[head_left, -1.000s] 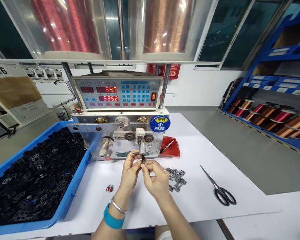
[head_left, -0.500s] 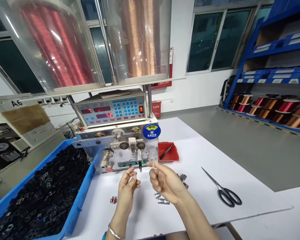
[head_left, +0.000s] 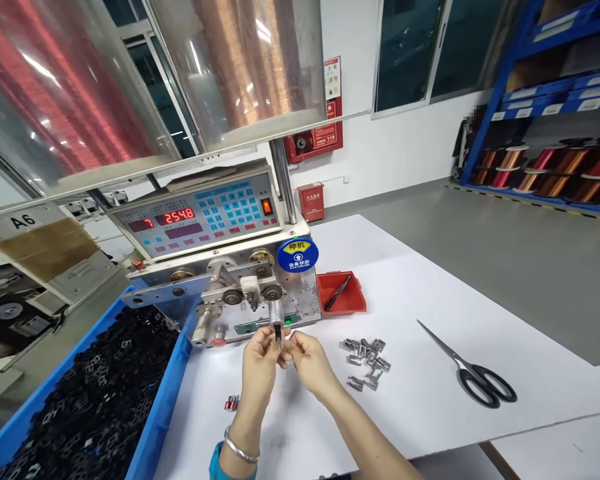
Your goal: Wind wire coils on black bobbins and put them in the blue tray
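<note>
At the front of a coil winding machine (head_left: 300, 293), my left hand (head_left: 259, 370) and my right hand (head_left: 310, 363) meet below the spindle (head_left: 276, 311). A small black piece (head_left: 279, 332) sits at the spindle's lower end, between my fingertips. My left thumb and fingers are pinched together at its left side. On its right side the right fingers are closed too. What either pinch holds is too small or hidden to make out. Small red-wound coils (head_left: 231, 403) lie on the white table (head_left: 300, 440) beside my left wrist.
Left of the machine stands a blue bin (head_left: 173, 380) full of small black parts. To the right lie grey metal pieces (head_left: 367, 360), black-handled scissors (head_left: 473, 373) and a red tray (head_left: 357, 300) with a black pen-like tool. Large wire spools (head_left: 245, 60) stand above the control panel (head_left: 200, 212).
My right hand has come down and left to the spindle, and my left hand has closed in beside it. The panel's digits now read 254.8. The view has shifted.
</note>
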A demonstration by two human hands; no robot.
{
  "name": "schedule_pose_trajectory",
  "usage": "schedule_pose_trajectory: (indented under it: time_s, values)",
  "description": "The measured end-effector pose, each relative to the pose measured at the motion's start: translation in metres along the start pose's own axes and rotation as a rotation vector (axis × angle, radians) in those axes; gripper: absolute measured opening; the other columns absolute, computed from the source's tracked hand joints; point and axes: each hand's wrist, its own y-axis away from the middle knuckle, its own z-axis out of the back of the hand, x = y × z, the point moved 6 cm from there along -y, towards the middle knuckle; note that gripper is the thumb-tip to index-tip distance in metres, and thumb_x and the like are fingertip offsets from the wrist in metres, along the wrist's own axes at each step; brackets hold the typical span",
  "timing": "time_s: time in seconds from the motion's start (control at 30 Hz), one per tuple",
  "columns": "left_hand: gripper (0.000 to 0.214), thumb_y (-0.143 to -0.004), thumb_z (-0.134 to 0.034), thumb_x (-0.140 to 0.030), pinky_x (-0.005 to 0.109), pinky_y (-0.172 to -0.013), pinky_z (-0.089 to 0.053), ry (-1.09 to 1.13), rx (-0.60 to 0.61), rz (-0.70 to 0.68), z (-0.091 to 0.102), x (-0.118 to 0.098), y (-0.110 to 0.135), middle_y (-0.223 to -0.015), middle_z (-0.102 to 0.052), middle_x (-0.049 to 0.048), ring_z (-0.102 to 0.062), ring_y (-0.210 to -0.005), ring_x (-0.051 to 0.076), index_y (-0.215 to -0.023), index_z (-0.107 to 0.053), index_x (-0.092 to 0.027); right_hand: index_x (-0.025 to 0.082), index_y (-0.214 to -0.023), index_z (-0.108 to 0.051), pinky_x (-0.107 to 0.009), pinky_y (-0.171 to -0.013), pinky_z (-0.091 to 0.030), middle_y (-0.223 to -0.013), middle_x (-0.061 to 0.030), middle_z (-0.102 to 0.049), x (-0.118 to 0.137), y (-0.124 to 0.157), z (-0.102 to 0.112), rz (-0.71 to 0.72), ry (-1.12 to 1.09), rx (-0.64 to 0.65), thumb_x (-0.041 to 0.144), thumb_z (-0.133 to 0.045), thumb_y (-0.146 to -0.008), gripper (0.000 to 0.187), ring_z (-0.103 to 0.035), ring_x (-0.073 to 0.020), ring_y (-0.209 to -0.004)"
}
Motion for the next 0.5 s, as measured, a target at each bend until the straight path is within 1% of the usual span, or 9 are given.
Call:
schedule_pose_trajectory:
  time_s: [0.1,0.17,0.23,0.27,0.3,0.33,0.37,0.43,0.5]
  values:
    - [0.038,-0.065,-0.071,-0.052,0.022,-0.044,-0.039,-0.08,0.0,-0.096,0.003,-0.002,-0.007,-0.056,-0.058,-0.0031,-0.049,-0.043,0.009,-0.07,-0.057,-0.017,0.02,-0.053,-0.047,-0.023,-0.046,-0.037,-0.05,0.0032,-0.048,-0.005,0.0,-0.007,0.011,0.028,0.021,0.037,-0.047,-0.084,0.035,-0.044,-0.0118,-0.046]
    - [0.038,-0.067,-0.069,-0.053,0.021,-0.045,-0.037,-0.12,-0.013,-0.145,0.007,-0.004,-0.008,-0.053,-0.053,-0.0048,-0.046,-0.044,0.008,-0.067,-0.056,-0.018,0.019,-0.056,-0.054,-0.024,-0.051,-0.041,-0.057,0.0008,-0.054,0.001,-0.003,-0.002,0.031,0.056,0.016,0.032,-0.051,-0.082,0.029,-0.049,-0.0133,-0.053]
    - [0.036,-0.07,-0.068,-0.052,0.02,-0.047,-0.035,-0.154,-0.027,-0.179,0.012,-0.006,-0.007,-0.053,-0.05,-0.0053,-0.043,-0.047,0.008,-0.065,-0.055,-0.018,0.018,-0.073,-0.065,-0.026,-0.057,-0.045,-0.074,-0.0028,-0.06,0.012,-0.006,0.007,0.074,0.075,-0.012,0.029,-0.056,-0.079,0.016,-0.054,-0.0141,-0.061]
    - [0.035,-0.072,-0.067,-0.051,0.02,-0.048,-0.034,-0.18,-0.029,-0.198,0.014,-0.008,-0.005,-0.054,-0.05,-0.0052,-0.042,-0.049,0.008,-0.065,-0.055,-0.018,0.018,-0.087,-0.068,-0.027,-0.06,-0.047,-0.086,-0.0049,-0.061,0.018,-0.008,0.011,0.106,0.071,-0.022,0.028,-0.057,-0.079,0.017,-0.056,-0.0141,-0.064]
    - [0.034,-0.073,-0.067,-0.05,0.021,-0.049,-0.033,-0.206,-0.026,-0.214,0.015,-0.009,-0.004,-0.055,-0.049,-0.0051,-0.041,-0.051,0.009,-0.066,-0.055,-0.018,0.019,-0.102,-0.066,-0.027,-0.062,-0.049,-0.096,-0.0067,-0.061,0.025,-0.009,0.013,0.143,0.061,-0.021,0.027,-0.057,-0.079,0.026,-0.057,-0.0138,-0.066]
    - [0.034,-0.073,-0.066,-0.049,0.021,-0.05,-0.033,-0.221,-0.017,-0.222,0.015,-0.01,-0.004,-0.056,-0.049,-0.0051,-0.04,-0.052,0.009,-0.066,-0.055,-0.018,0.02,-0.112,-0.063,-0.028,-0.064,-0.05,-0.104,-0.0081,-0.059,0.03,-0.01,0.015,0.182,0.05,-0.013,0.026,-0.057,-0.08,0.033,-0.059,-0.0134,-0.067]
    - [0.034,-0.073,-0.066,-0.05,0.021,-0.051,-0.032,-0.222,-0.007,-0.222,0.015,-0.009,-0.004,-0.056,-0.048,-0.005,-0.04,-0.053,0.01,-0.066,-0.054,-0.019,0.02,-0.118,-0.06,-0.029,-0.066,-0.052,-0.108,-0.0087,-0.058,0.034,-0.011,0.015,0.218,0.041,-0.002,0.025,-0.055,-0.081,0.037,-0.06,-0.0129,-0.068]
    - [0.037,-0.071,-0.067,-0.052,0.022,-0.052,-0.032,-0.19,0.01,-0.201,0.012,-0.007,-0.006,-0.056,-0.047,-0.0051,-0.038,-0.054,0.01,-0.064,-0.052,-0.019,0.021,-0.119,-0.06,-0.028,-0.067,-0.052,-0.107,-0.0081,-0.058,0.037,-0.011,0.015,0.262,0.037,0.006,0.02,-0.053,-0.081,0.038,-0.06,-0.0123,-0.069]
    - [0.04,-0.068,-0.067,-0.054,0.022,-0.053,-0.032,-0.154,0.02,-0.181,0.008,-0.003,-0.009,-0.058,-0.047,-0.0047,-0.038,-0.055,0.01,-0.062,-0.05,-0.019,0.021,-0.117,-0.062,-0.027,-0.066,-0.053,-0.103,-0.0069,-0.06,0.036,-0.011,0.015,0.28,0.042,-0.021,0.016,-0.052,-0.08,0.038,-0.059,-0.0121,-0.069]
